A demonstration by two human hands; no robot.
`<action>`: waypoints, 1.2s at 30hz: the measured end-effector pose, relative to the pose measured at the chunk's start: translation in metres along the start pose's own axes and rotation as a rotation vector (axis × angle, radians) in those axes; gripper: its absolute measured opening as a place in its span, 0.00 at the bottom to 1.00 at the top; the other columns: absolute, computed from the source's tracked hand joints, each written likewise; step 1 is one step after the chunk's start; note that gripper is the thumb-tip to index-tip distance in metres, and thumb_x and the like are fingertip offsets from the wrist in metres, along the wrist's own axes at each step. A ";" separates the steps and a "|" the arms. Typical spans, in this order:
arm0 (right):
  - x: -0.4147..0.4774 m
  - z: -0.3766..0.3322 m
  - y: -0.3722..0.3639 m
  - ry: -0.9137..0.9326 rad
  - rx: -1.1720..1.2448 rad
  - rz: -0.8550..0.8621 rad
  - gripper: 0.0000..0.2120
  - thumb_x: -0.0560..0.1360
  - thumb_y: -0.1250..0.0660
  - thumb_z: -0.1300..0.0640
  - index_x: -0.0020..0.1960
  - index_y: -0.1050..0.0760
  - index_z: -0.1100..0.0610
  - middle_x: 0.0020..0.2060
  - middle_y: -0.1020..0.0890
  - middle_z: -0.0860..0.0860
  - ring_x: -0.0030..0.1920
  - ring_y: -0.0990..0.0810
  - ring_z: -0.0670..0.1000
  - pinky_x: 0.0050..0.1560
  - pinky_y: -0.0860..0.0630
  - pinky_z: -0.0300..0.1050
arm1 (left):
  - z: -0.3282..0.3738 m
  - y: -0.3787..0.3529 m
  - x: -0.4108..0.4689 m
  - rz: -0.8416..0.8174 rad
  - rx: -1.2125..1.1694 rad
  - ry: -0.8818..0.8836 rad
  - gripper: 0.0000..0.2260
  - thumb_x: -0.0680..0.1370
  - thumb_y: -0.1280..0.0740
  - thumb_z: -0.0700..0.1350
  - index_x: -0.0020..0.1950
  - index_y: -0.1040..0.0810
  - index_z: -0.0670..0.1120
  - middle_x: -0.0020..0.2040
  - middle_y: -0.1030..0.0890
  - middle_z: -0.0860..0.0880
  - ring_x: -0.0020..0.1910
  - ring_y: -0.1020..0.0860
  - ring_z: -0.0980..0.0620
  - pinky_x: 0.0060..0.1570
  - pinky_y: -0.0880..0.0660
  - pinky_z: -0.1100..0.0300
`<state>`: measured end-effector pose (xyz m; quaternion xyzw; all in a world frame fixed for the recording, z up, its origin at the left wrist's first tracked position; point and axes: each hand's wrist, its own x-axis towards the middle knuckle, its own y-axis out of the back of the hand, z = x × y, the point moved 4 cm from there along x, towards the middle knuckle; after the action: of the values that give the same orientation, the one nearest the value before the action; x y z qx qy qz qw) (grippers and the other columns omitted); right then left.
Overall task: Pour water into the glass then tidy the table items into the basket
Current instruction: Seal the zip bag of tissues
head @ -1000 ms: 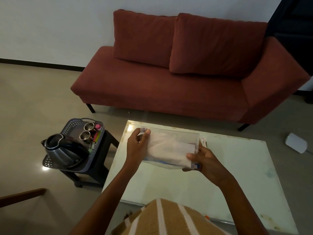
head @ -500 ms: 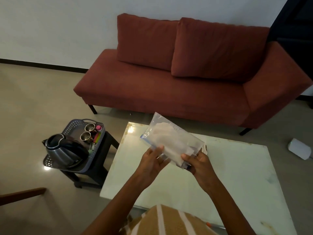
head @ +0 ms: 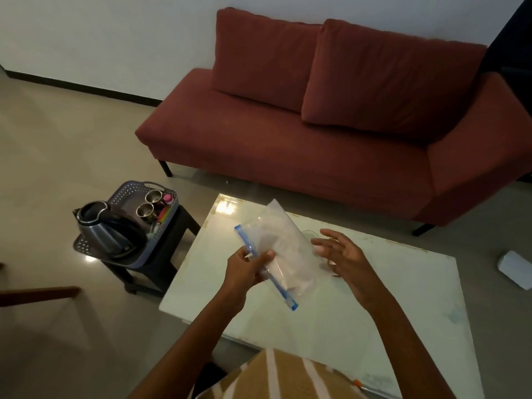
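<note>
Left hand [head: 247, 264] pinches the clear plastic zip bag with a blue seal strip [head: 283, 246] at the seal edge, thumb on top and fingers curled under. The bag is held up over the pale glossy tabletop [head: 374, 312], tilted, its closed end pointing away toward the sofa. Something white and soft is inside; can't tell what. Right hand [head: 341, 256] is off the bag, fingers spread and relaxed, holding nothing, just beside the bag's right side. One-handed grip at the stiff seal strip makes sense, since it's the firmest part and frees the other hand.

Grey perforated plastic basket [head: 126, 191] sits on a low black stool [head: 175, 251] left of the tabletop, apart from the bag. In it: steel electric kettle with a black handle [head: 106, 228] at the near end, two small steel cups [head: 149, 203] at the far end, a pink-capped item [head: 167, 198] and some coloured bits beside them. A faint round outline shows on the tabletop just behind the bag, maybe a clear glass; can't confirm.

Judgement: tidying stage, bag looks like one of the last loose items. Next move is likely a leftward carry to the basket. The free spot is narrow, between kettle and cups, so the bag probably goes in edgewise or lies on top. Thin plastic is floppy and could slide off the kettle.

Red fabric sofa [head: 316, 125] behind the tabletop.
</note>
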<state>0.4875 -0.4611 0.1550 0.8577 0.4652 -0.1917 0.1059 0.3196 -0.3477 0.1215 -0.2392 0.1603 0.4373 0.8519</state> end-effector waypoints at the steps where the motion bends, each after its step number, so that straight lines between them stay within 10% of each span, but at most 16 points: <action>1: 0.002 -0.003 0.000 -0.023 -0.045 -0.040 0.17 0.75 0.34 0.53 0.63 0.32 0.48 0.59 0.23 0.51 0.55 0.21 0.51 0.48 0.23 0.39 | -0.001 -0.003 -0.001 -0.016 0.056 -0.006 0.17 0.73 0.31 0.40 0.61 0.28 0.44 0.57 0.20 0.43 0.50 0.18 0.47 0.49 0.20 0.55; 8: 0.000 0.008 -0.014 -0.092 -0.051 -0.179 0.12 0.74 0.33 0.63 0.53 0.30 0.52 0.39 0.30 0.38 0.38 0.22 0.44 0.37 0.20 0.38 | -0.004 -0.010 -0.010 -0.055 0.310 -0.003 0.17 0.73 0.30 0.42 0.60 0.28 0.48 0.51 0.19 0.46 0.42 0.17 0.53 0.40 0.19 0.62; 22: 0.040 0.015 -0.101 -0.099 0.031 -0.131 0.10 0.73 0.31 0.60 0.50 0.26 0.49 0.47 0.19 0.50 0.46 0.18 0.52 0.38 0.18 0.41 | 0.022 0.077 -0.005 -0.046 0.247 0.087 0.18 0.74 0.32 0.41 0.62 0.30 0.48 0.52 0.19 0.44 0.48 0.18 0.46 0.49 0.20 0.51; 36: 0.101 0.013 -0.319 -0.231 0.064 -0.078 0.25 0.70 0.31 0.70 0.64 0.32 0.57 0.59 0.24 0.58 0.54 0.21 0.59 0.44 0.19 0.47 | 0.105 0.282 0.050 -0.014 0.354 0.173 0.15 0.76 0.33 0.41 0.62 0.28 0.41 0.49 0.20 0.44 0.38 0.21 0.52 0.34 0.21 0.61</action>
<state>0.2665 -0.2158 0.0991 0.8140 0.4766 -0.3081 0.1239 0.1227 -0.1153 0.1097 -0.1234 0.3055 0.3744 0.8668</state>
